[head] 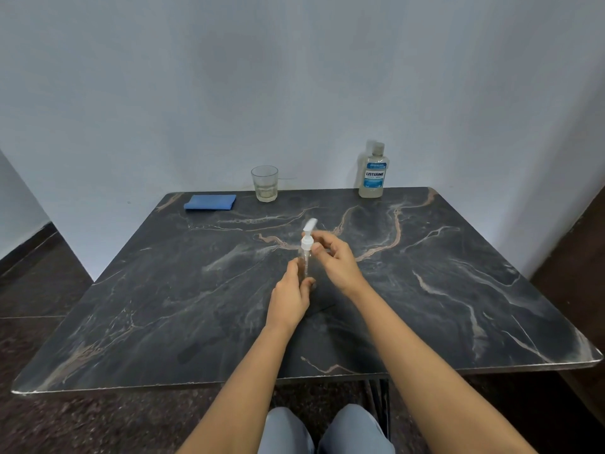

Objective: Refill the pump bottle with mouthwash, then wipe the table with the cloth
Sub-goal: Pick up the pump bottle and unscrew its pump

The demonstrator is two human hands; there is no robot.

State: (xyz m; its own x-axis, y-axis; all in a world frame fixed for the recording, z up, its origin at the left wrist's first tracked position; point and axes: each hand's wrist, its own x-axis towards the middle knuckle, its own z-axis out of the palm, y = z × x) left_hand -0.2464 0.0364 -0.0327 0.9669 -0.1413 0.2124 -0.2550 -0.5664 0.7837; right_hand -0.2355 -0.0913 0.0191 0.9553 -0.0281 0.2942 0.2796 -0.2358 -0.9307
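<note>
Fingers of the left hand [289, 296] are curling round the base of the small clear plastic pump bottle [306, 257], which is standing upright mid-way across the dark veined marble table [458, 290]. The right hand [337, 260] is pinching its white collar. Along the far edge, well apart, are sitting a folded blue cloth [210, 202], a ribbed glass tumbler [264, 183] and a clear Listerine mouthwash bottle [371, 173]. Smooth tabletop is stretching wide on both sides of the hands.
</note>
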